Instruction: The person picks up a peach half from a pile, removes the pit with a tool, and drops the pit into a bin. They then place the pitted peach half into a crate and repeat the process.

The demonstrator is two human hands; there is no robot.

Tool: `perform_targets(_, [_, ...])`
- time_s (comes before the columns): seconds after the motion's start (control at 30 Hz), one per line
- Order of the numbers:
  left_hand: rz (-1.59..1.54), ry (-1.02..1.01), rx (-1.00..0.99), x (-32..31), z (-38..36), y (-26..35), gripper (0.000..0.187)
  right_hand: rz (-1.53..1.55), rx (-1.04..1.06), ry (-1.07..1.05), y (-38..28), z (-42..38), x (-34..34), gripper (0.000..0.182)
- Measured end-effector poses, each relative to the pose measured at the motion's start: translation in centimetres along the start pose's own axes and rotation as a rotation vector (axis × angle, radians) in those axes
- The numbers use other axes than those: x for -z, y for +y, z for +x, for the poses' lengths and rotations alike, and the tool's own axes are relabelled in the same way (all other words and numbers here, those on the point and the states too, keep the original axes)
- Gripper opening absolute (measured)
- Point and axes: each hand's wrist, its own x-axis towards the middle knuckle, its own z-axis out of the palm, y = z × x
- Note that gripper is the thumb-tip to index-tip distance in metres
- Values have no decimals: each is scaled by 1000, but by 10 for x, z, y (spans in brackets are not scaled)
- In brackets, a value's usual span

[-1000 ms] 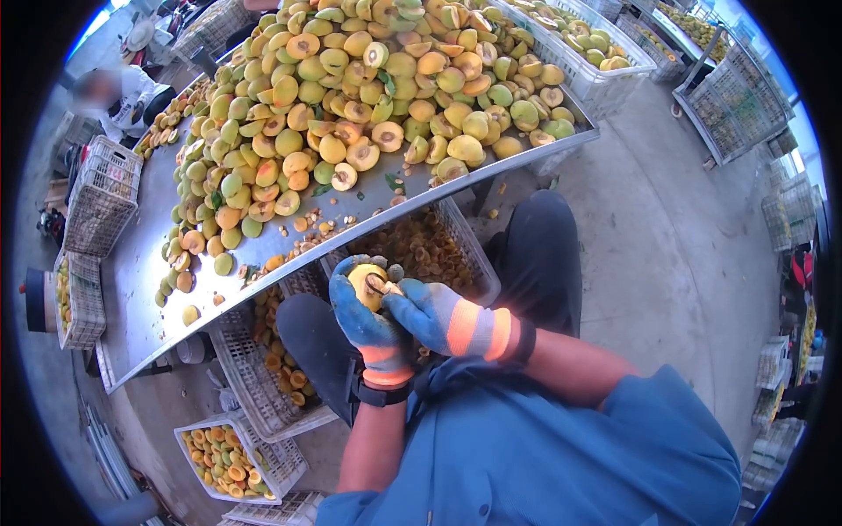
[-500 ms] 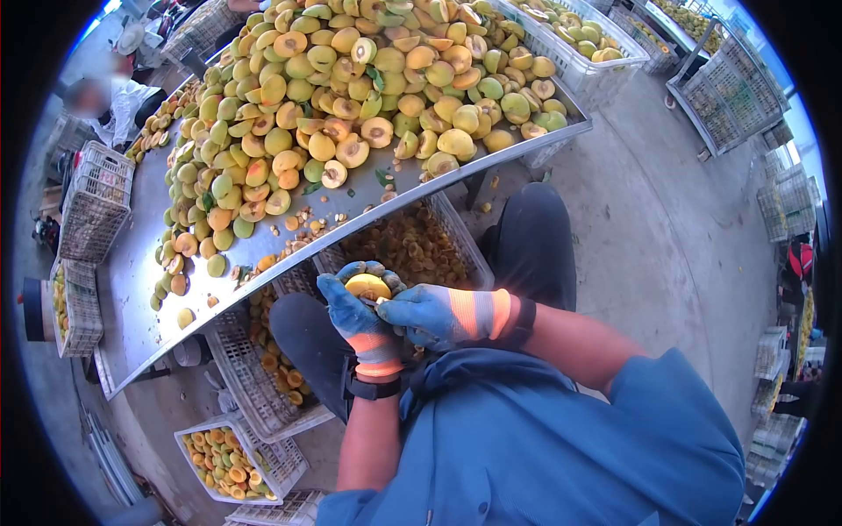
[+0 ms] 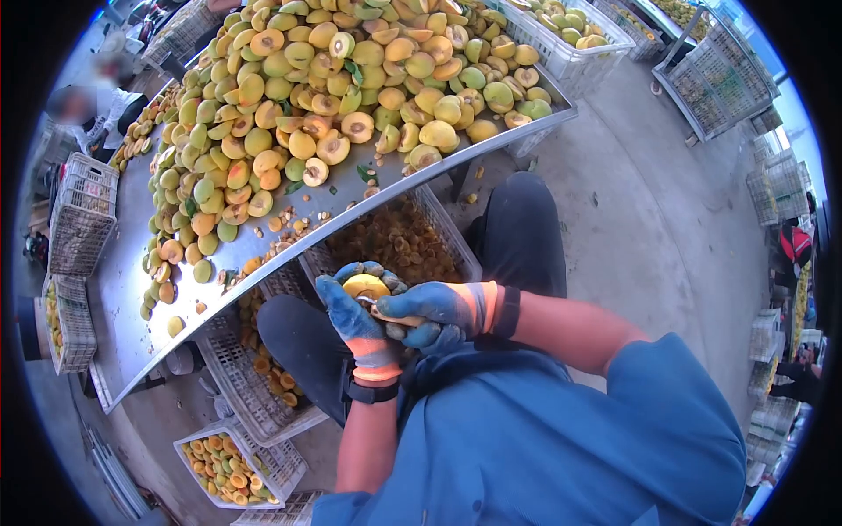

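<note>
My left hand [image 3: 358, 323], in a blue and orange glove, is wrapped round a yellow fruit half [image 3: 365, 287] above my lap. My right hand [image 3: 438, 309], gloved alike, grips a small tool with a pale handle [image 3: 396, 318]; its metal end touches the fruit's near side. The tool's tip is too small to make out. Beyond my hands, a heap of halved yellow-green fruit [image 3: 298, 131] lies on the metal table [image 3: 237, 257]. Under the table edge, a crate [image 3: 467, 254] holds brownish fruit pieces.
A long crate [image 3: 254, 399] and a small crate [image 3: 285, 478] of fruit halves stand at lower left. Stacked crates [image 3: 85, 210] are beside the table's left end. A person [image 3: 110, 114] sits at the upper left. More crates [image 3: 715, 83] stand at the right.
The tool's pale handle and metal end show more clearly beside the fruit, and my right hand has turned slightly. The whole view has shifted a little, with the table moving left.
</note>
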Motion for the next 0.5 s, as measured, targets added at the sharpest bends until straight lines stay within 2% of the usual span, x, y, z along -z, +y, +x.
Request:
perform_targets(0.07, [-5, -193, 39, -3, 4, 6, 53, 274, -1, -368, 4, 5, 13, 40])
perform_targets(0.1, [-40, -148, 140, -4, 4, 10, 51, 361, -12, -408, 8, 10, 16, 42])
perform_targets(0.2, [-175, -57, 207, -20, 4, 23, 45, 373, 25, -496, 10, 12, 19, 43])
perform_targets(0.27, [-274, -115, 208, 0, 16, 33, 43, 392, 37, -508, 8, 5, 17, 45])
perform_targets(0.33, [-283, -116, 169, 11, 21, 55, 43, -38, 158, -195, 1, 1, 15, 44])
perform_targets(0.37, [-225, -158, 67, 20, 24, 67, 44, -575, 336, 167, 4, 7, 10, 38])
perform_targets(0.4, [-186, -81, -9, 27, 22, 79, 38, -830, 650, 400, 28, 28, 24, 33])
perform_targets(0.47, [1295, -73, -812, 41, 10, 104, 40, -512, 436, 339, 25, 23, 23, 36])
perform_targets(0.5, [1430, -50, -1036, 64, 15, 118, 40, -683, 513, 373, 26, 23, 27, 36])
